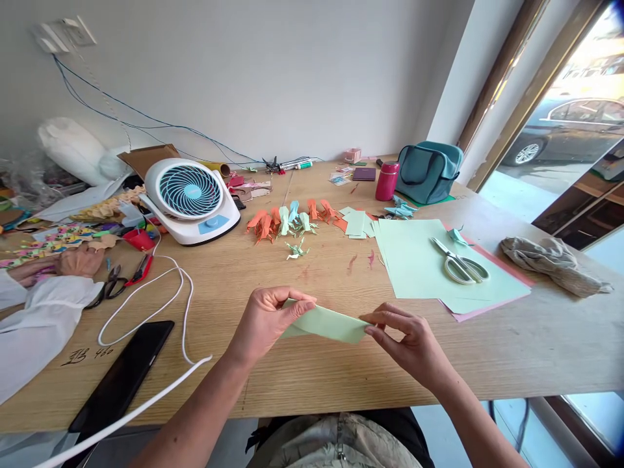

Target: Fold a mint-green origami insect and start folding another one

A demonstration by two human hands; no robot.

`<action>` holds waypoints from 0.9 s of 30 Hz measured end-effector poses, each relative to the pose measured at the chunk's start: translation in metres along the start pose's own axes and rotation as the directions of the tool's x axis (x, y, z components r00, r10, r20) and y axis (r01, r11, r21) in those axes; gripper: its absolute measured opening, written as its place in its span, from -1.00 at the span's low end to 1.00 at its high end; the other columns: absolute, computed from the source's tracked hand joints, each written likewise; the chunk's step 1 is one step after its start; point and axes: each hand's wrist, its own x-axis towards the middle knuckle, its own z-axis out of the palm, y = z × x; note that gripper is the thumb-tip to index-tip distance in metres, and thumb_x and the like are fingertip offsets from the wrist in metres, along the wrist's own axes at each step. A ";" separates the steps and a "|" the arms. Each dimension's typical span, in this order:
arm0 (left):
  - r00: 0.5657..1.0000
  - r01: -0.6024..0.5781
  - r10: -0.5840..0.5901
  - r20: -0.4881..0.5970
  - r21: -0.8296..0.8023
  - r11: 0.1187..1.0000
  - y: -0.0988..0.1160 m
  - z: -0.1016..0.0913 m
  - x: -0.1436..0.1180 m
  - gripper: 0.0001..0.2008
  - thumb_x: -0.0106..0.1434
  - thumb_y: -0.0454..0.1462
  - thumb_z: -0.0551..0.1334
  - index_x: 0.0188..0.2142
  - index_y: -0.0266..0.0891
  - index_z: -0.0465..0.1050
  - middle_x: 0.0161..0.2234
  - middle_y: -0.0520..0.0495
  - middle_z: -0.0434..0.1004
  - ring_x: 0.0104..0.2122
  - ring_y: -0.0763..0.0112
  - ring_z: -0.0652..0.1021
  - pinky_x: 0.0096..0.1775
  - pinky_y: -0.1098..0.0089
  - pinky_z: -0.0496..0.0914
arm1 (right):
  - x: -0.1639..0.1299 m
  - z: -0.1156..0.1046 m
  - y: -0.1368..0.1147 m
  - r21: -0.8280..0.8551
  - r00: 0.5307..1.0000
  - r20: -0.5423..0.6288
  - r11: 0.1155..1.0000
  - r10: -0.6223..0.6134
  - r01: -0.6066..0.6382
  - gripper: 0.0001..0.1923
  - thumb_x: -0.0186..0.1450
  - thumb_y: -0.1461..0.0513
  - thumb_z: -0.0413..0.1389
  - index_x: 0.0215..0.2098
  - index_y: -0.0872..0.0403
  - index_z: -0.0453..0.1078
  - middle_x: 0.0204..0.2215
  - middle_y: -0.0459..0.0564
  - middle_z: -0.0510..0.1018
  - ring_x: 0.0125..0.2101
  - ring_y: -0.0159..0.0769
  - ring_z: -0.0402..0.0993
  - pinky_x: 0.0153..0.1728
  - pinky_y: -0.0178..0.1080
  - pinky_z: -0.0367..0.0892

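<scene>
A folded pale green paper [330, 324] is held just above the wooden table [312, 370] near its front edge. My left hand [266, 320] pinches the paper's left end between thumb and fingers. At the paper's right corner my right hand [407, 338] grips it with its fingertips. Both hands are side by side in the middle of the view.
A stack of green and pink sheets [419, 263] with scissors [461, 263] lies right. Folded paper cranes [287, 224] sit behind, then a white fan [190, 195], a pink bottle [387, 180] and teal bag [429, 170]. A black phone [124, 374], white cable [160, 305] and another person's hand [78, 260] are left.
</scene>
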 end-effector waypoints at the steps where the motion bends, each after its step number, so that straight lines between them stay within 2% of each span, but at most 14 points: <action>1: 1.000 -0.016 0.016 0.006 0.005 1.000 0.002 0.000 -0.002 -0.79 0.15 -0.11 0.40 -0.37 -0.21 0.66 -0.35 -0.08 0.69 -0.38 0.36 0.58 -0.37 0.49 0.37 | 0.002 0.000 0.000 -0.004 1.000 0.001 1.000 -0.017 0.017 -0.84 0.38 0.20 0.12 -0.14 0.01 0.54 -0.35 -0.03 0.48 -0.37 -0.32 0.42 -0.38 -0.28 0.28; 4: 0.988 -0.064 0.063 0.138 0.004 0.998 0.010 -0.007 -0.004 -0.73 0.18 -0.06 0.37 -0.34 -0.22 0.65 -0.32 -0.10 0.68 -0.28 0.28 0.62 -0.22 0.43 0.42 | 0.008 0.000 0.003 -0.020 0.992 -0.052 0.994 -0.112 0.111 -0.82 0.38 0.27 0.10 -0.14 -0.01 0.55 -0.38 -0.05 0.42 -0.40 -0.35 0.39 -0.42 -0.29 0.28; 7: 0.896 -0.044 0.090 0.434 -0.116 0.992 0.011 -0.021 0.001 -0.42 0.18 0.18 0.23 -0.10 -0.25 0.61 -0.11 -0.21 0.64 -0.05 0.11 0.58 0.04 0.27 0.37 | 0.014 -0.005 0.008 -0.039 0.954 -0.114 0.960 -0.279 0.276 -0.71 0.37 0.38 0.07 -0.06 -0.04 0.52 -0.35 -0.04 0.44 -0.36 -0.36 0.42 -0.39 -0.31 0.31; 8: 0.873 -0.009 0.080 0.481 -0.147 0.989 0.009 -0.023 0.005 -0.32 0.21 0.23 0.14 0.01 -0.26 0.55 -0.05 -0.25 0.60 0.01 0.07 0.55 0.10 0.21 0.34 | 0.017 -0.009 0.009 -0.050 0.935 -0.107 0.941 -0.337 0.334 -0.66 0.37 0.41 0.05 -0.02 -0.05 0.50 -0.30 -0.03 0.46 -0.33 -0.36 0.44 -0.37 -0.31 0.33; 10: 0.832 0.086 -0.005 0.555 -0.119 0.989 -0.001 -0.022 0.015 -0.31 0.29 0.21 0.05 0.13 -0.24 0.44 0.06 -0.29 0.52 0.11 0.06 0.47 0.16 0.15 0.28 | 0.022 -0.016 0.009 -0.068 0.909 -0.063 0.910 -0.412 0.408 -0.60 0.36 0.45 0.03 0.02 -0.06 0.48 -0.21 0.01 0.47 -0.30 -0.37 0.46 -0.37 -0.32 0.34; 13: 0.746 0.182 -0.066 0.662 -0.108 0.977 -0.017 -0.005 0.033 -0.22 0.12 0.15 0.31 0.23 -0.19 0.30 0.20 -0.31 0.37 0.22 0.04 0.35 0.18 0.15 0.25 | 0.031 -0.023 0.001 -0.063 0.897 0.005 0.895 -0.442 0.441 -0.61 0.36 0.46 0.01 -0.01 -0.04 0.48 -0.13 0.05 0.48 -0.29 -0.38 0.48 -0.33 -0.31 0.37; 15: 0.767 0.172 -0.054 0.640 -0.123 0.977 -0.021 0.010 0.045 -0.22 0.06 0.05 0.42 0.21 -0.16 0.32 0.22 -0.28 0.34 0.25 0.04 0.31 0.18 0.17 0.25 | 0.036 -0.025 -0.007 -0.041 0.893 0.044 0.892 -0.449 0.450 -0.64 0.36 0.45 -0.01 -0.05 -0.02 0.49 -0.11 0.06 0.48 -0.26 -0.36 0.48 -0.30 -0.29 0.40; 16: 0.764 0.157 -0.041 0.644 -0.125 0.980 -0.022 0.016 0.050 -0.25 0.02 -0.01 0.46 0.17 -0.16 0.37 0.19 -0.25 0.38 0.22 0.05 0.34 0.15 0.20 0.28 | 0.038 -0.025 -0.010 -0.026 0.890 0.059 0.891 -0.452 0.454 -0.65 0.36 0.45 -0.02 -0.08 -0.01 0.49 -0.10 0.07 0.49 -0.25 -0.36 0.49 -0.30 -0.29 0.41; 20: 0.563 0.344 -0.066 0.824 -0.161 0.925 -0.020 0.033 0.064 -0.55 -0.01 -0.13 0.51 -0.13 -0.23 0.57 -0.18 -0.08 0.63 -0.19 0.25 0.59 -0.18 0.39 0.44 | 0.048 -0.033 -0.005 -0.051 0.903 0.065 0.902 -0.425 0.428 -0.70 0.38 0.38 0.00 -0.06 -0.02 0.47 -0.02 0.09 0.48 -0.13 -0.29 0.51 -0.16 -0.22 0.45; 21: 0.550 0.411 -0.088 0.831 -0.177 0.894 -0.021 0.036 0.066 -0.60 -0.02 -0.16 0.51 -0.19 -0.25 0.58 -0.25 -0.06 0.64 -0.28 0.32 0.60 -0.24 0.43 0.44 | 0.051 -0.041 0.004 -0.103 0.919 0.041 0.913 -0.391 0.394 -0.71 0.38 0.34 0.03 0.00 -0.02 0.44 0.01 0.11 0.47 -0.06 -0.23 0.49 -0.09 -0.16 0.44; 22: 0.566 0.470 -0.113 0.817 -0.206 0.858 -0.024 0.037 0.067 -0.64 -0.03 -0.18 0.52 -0.24 -0.27 0.59 -0.30 -0.05 0.64 -0.35 0.36 0.60 -0.29 0.45 0.44 | 0.053 -0.050 0.017 -0.165 0.945 -0.015 0.933 -0.326 0.319 -0.71 0.37 0.28 0.05 0.05 -0.01 0.41 0.02 0.11 0.47 -0.05 -0.20 0.50 -0.06 -0.14 0.44; 24: 0.640 0.553 -0.149 0.754 -0.316 0.771 -0.033 0.040 0.069 -0.66 -0.04 -0.21 0.53 -0.28 -0.30 0.58 -0.34 -0.08 0.65 -0.41 0.39 0.60 -0.31 0.45 0.46 | 0.055 -0.075 0.053 -0.368 0.974 -0.212 0.930 -0.082 -0.001 -0.66 0.37 0.20 0.03 0.10 -0.01 0.37 -0.01 0.09 0.48 -0.16 -0.24 0.56 -0.13 -0.18 0.47; 25: 0.675 0.577 -0.162 0.719 -0.379 0.723 -0.039 0.041 0.070 -0.66 -0.04 -0.22 0.53 -0.29 -0.32 0.58 -0.35 -0.10 0.65 -0.42 0.38 0.60 -0.30 0.44 0.47 | 0.055 -0.088 0.073 -0.488 0.942 -0.332 0.846 0.048 -0.215 -0.65 0.36 0.15 0.03 0.10 -0.03 0.38 -0.01 0.06 0.48 -0.17 -0.24 0.56 -0.15 -0.19 0.47; 27: 0.752 0.580 -0.185 0.633 -0.502 0.642 -0.052 0.044 0.073 -0.67 -0.03 -0.25 0.53 -0.29 -0.36 0.57 -0.35 -0.16 0.66 -0.39 0.36 0.62 -0.27 0.43 0.49 | 0.052 -0.113 0.115 -0.532 0.877 -0.460 0.747 0.139 -0.397 -0.60 0.29 0.17 0.05 0.05 0.13 0.41 -0.04 0.25 0.48 -0.15 -0.01 0.54 -0.14 0.01 0.43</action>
